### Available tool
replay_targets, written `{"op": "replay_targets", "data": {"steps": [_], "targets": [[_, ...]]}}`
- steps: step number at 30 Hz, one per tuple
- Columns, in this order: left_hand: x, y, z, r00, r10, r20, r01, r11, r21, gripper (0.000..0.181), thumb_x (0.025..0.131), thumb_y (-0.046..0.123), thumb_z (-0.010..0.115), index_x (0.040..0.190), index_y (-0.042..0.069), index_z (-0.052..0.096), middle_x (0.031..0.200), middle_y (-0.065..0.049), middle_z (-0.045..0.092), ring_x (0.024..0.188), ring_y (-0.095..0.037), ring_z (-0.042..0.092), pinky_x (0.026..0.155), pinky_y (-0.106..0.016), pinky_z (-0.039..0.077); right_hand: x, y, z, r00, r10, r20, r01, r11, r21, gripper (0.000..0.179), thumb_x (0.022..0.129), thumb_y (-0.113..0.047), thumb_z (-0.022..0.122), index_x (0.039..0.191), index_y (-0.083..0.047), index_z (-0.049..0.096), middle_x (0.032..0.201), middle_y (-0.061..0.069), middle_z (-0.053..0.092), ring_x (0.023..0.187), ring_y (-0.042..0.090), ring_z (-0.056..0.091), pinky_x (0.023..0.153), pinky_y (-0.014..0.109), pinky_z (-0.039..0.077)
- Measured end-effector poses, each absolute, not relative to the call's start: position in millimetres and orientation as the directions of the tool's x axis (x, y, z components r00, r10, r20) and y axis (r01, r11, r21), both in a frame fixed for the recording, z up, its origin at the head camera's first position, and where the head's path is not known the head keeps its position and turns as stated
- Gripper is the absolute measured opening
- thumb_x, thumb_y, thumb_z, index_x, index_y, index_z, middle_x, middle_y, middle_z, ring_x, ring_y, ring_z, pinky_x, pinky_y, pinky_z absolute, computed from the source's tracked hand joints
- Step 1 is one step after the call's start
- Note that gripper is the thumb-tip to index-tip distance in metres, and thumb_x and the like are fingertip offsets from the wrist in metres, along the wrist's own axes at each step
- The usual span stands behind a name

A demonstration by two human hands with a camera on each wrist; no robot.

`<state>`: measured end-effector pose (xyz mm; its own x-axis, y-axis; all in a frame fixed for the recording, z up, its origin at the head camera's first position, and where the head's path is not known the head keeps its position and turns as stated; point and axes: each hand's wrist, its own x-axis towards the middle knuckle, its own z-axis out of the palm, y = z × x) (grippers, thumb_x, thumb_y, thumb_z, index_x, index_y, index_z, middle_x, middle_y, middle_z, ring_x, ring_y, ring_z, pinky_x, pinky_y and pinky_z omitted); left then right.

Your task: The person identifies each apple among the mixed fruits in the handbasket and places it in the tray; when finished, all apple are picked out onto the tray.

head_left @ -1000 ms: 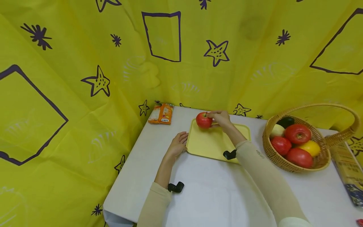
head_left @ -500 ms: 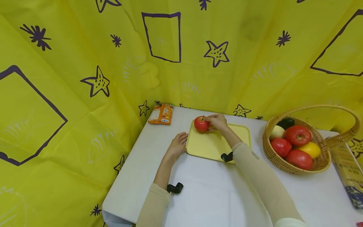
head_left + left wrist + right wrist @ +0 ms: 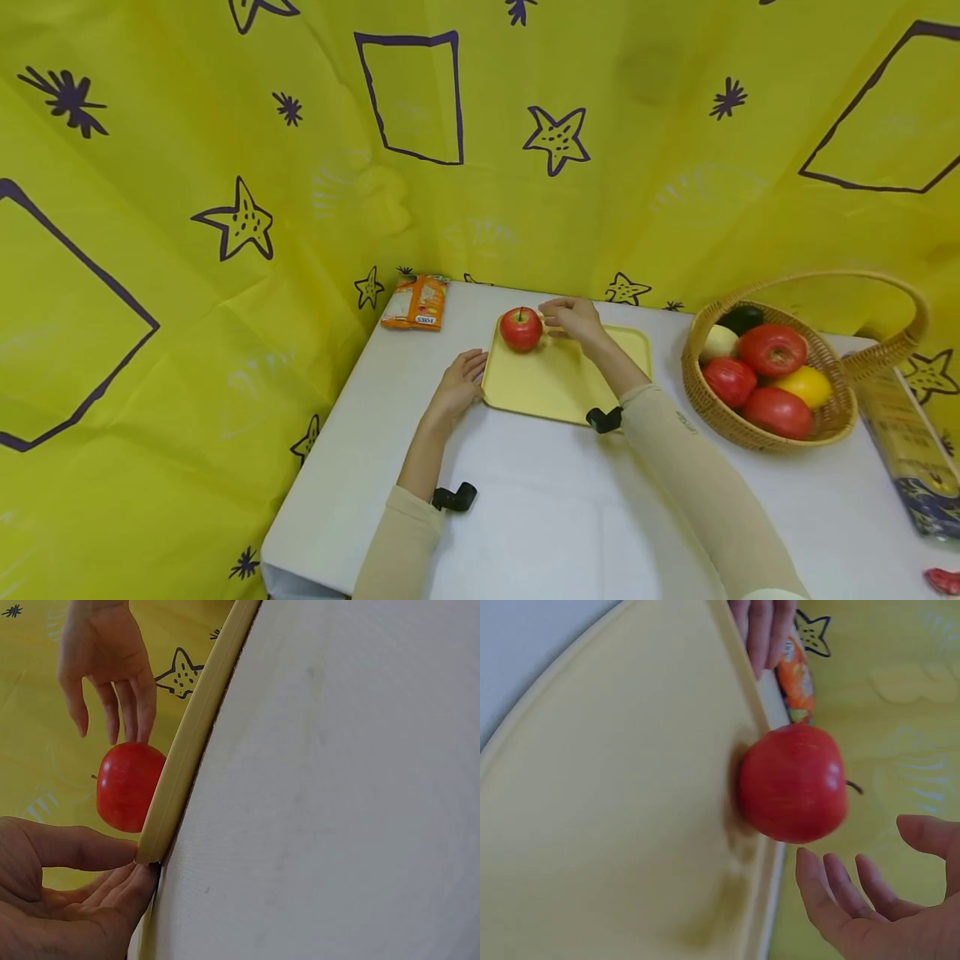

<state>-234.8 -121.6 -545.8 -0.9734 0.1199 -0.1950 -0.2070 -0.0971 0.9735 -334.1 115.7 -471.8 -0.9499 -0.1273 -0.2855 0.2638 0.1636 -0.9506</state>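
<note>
A red apple (image 3: 521,330) with a brown stem stands upright at the back left of a pale yellow tray (image 3: 555,387). My right hand (image 3: 573,321) hovers just right of the apple, fingers spread and holding nothing. A gap shows between its fingertips (image 3: 808,859) and the apple (image 3: 795,784) in the right wrist view. At the tray's left front corner, my left hand (image 3: 460,385) pinches the rim. The left wrist view has its thumb (image 3: 90,850) on one side of the tray's corner (image 3: 154,836) and the fingers on the other.
A wicker basket (image 3: 795,442) of assorted fruit stands to the right of the tray. Behind it on the right lies a long gold package (image 3: 900,425). An orange snack packet (image 3: 416,302) lies at the back left, near the yellow curtain (image 3: 420,208). Beneath is a white table (image 3: 525,508).
The apple has come down onto the tray, a little to the left and nearer. My right hand has let it go and drawn slightly away. The left hand stays at the tray's corner.
</note>
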Motion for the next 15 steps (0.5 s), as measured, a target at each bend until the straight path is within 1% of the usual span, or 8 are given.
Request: {"op": "replay_targets", "data": {"steps": [3, 9, 12, 15], "targets": [[-235, -122, -546, -0.975, 0.114, -0.193, -0.204, -0.096, 0.974, 0.096, 0.067, -0.034, 0.041, 0.158, -0.003, 0.032, 0.162, -0.022, 0.039, 0.153, -0.032, 0.035, 0.124, -0.037, 0.033, -327, 121, -457, -0.961, -0.145, -0.236, 0.216, 0.142, -0.966, 0.046, 0.104, -0.019, 0.063, 0.14, 0.009, 0.055, 0.146, 0.024, 0.057, 0.133, 0.04, 0.058, 0.106, 0.047, 0.055], [-234, -121, -545, -0.973, 0.112, -0.202, -0.213, -0.095, 0.973, 0.096, 0.068, -0.034, 0.041, 0.158, -0.003, 0.031, 0.163, -0.022, 0.038, 0.153, -0.031, 0.035, 0.124, -0.036, 0.034, -310, 136, -430, -0.973, -0.153, -0.174, 0.154, 0.132, -0.979, 0.046, 0.104, -0.018, 0.064, 0.14, 0.009, 0.054, 0.142, 0.025, 0.057, 0.132, 0.043, 0.057, 0.103, 0.043, 0.057], [-234, -121, -545, -0.972, 0.118, -0.203, -0.214, -0.096, 0.972, 0.094, 0.07, -0.033, 0.042, 0.159, -0.003, 0.03, 0.163, -0.022, 0.037, 0.153, -0.032, 0.034, 0.125, -0.036, 0.033, -302, 146, -420, -0.977, -0.157, -0.147, 0.126, 0.138, -0.982, 0.046, 0.104, -0.017, 0.063, 0.141, 0.008, 0.055, 0.141, 0.024, 0.057, 0.131, 0.042, 0.058, 0.104, 0.045, 0.057], [-234, -120, -544, -0.972, 0.121, -0.199, -0.211, -0.096, 0.973, 0.093, 0.071, -0.033, 0.043, 0.158, -0.004, 0.03, 0.163, -0.023, 0.037, 0.153, -0.032, 0.034, 0.125, -0.036, 0.033, -294, 158, -411, -0.98, -0.161, -0.12, 0.097, 0.144, -0.985, 0.046, 0.104, -0.019, 0.063, 0.142, 0.006, 0.055, 0.142, 0.023, 0.057, 0.129, 0.038, 0.061, 0.105, 0.047, 0.055]]}}
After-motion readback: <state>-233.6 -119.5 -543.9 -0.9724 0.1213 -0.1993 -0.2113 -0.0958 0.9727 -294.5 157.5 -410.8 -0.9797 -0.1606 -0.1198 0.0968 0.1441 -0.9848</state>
